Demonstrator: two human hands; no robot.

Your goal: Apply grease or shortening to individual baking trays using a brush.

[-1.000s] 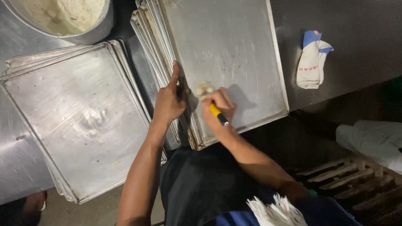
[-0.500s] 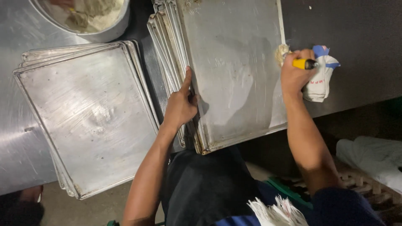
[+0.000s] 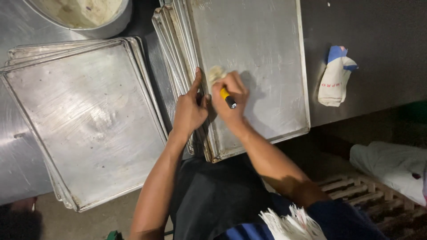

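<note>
Steel worktop (image 3: 378,35) is covered by two stacks of trays, and greasing appears to be in hand: a yellow-handled brush (image 3: 224,89) is gripped in the closed right hand (image 3: 229,95) on the top tray (image 3: 258,58), steadied at its left rim by the flat open left hand (image 3: 189,111), with bare tray left rightward.

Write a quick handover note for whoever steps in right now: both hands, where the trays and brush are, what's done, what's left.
Left hand: flat on the left edge of the top tray, steadying the right stack.
Right hand: gripping a yellow-handled brush, bristles on that tray's left side.
Second tray stack lies to the left, bowl above it, folded cloth to the right.
Done: cannot tell.
Left: brushing under way.
</note>
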